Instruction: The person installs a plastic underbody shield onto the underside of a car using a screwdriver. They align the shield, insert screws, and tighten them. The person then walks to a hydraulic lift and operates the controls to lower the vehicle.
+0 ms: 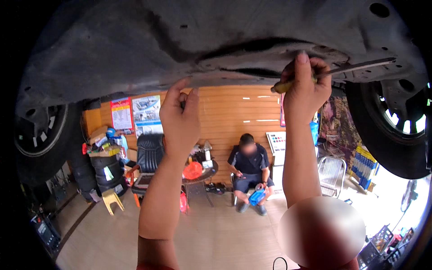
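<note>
Here's your right hand [308,92], fingers wrapped round the yellow-handled tool [342,70]; its shaft runs right and slightly up, just by the lower edge of the car underbody [112,49], its butt pointing back toward your left hand [181,119], well apart, fingers half-curled, though whether they pinch anything I can't tell

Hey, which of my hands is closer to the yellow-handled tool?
Right. Your right hand holds the yellow-handled tool; your left hand is apart from it, over to the left, raised near the car's underside.
</note>
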`<action>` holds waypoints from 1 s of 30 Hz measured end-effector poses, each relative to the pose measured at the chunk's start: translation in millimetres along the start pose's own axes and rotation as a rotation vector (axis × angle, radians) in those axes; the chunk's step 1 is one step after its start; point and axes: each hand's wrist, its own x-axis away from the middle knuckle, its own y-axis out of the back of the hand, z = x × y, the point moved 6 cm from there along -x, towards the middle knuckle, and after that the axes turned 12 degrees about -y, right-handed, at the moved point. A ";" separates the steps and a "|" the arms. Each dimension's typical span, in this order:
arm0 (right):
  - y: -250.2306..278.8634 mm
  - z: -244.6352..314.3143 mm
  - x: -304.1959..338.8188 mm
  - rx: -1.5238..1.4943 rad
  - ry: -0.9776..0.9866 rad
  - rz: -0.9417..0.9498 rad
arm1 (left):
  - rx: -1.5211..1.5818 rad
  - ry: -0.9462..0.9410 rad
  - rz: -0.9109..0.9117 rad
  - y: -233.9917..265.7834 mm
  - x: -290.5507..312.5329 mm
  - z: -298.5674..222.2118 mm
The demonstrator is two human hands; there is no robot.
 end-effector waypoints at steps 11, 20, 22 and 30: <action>8.6 -2.1 1.4 0.082 0.185 0.123 | 0.494 0.460 0.478 -44.1 6.5 -18.4; 17.3 -8.0 4.5 0.012 0.182 0.135 | 0.506 0.349 0.558 -60.2 -27.8 -25.2; 10.2 -29.3 29.8 0.069 -0.159 0.149 | 0.475 0.361 0.544 -54.1 -29.2 -25.3; -40.8 -34.3 56.5 0.315 0.060 0.519 | 0.231 0.401 0.343 -51.2 -28.3 -27.7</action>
